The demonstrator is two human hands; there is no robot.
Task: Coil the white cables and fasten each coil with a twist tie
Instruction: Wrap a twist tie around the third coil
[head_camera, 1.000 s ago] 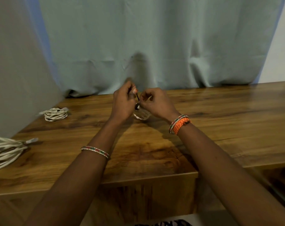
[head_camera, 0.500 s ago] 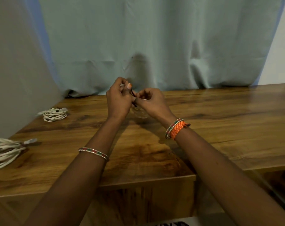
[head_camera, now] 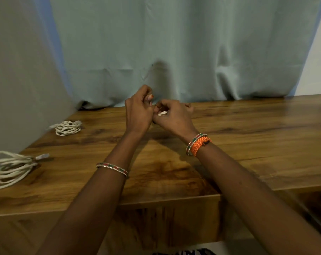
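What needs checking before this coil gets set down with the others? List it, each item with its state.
1. Both hands on the coil: ok, left hand and right hand meet over the white cable.
2. Twist tie closed: cannot tell, hidden between the fingers.
3. Coil tight: cannot tell, mostly covered.
4. Bare table to set it on: ok.
5. Small coil lying coiled: ok.
6. Large bundle neatly coiled: not ok, loops spread loosely.
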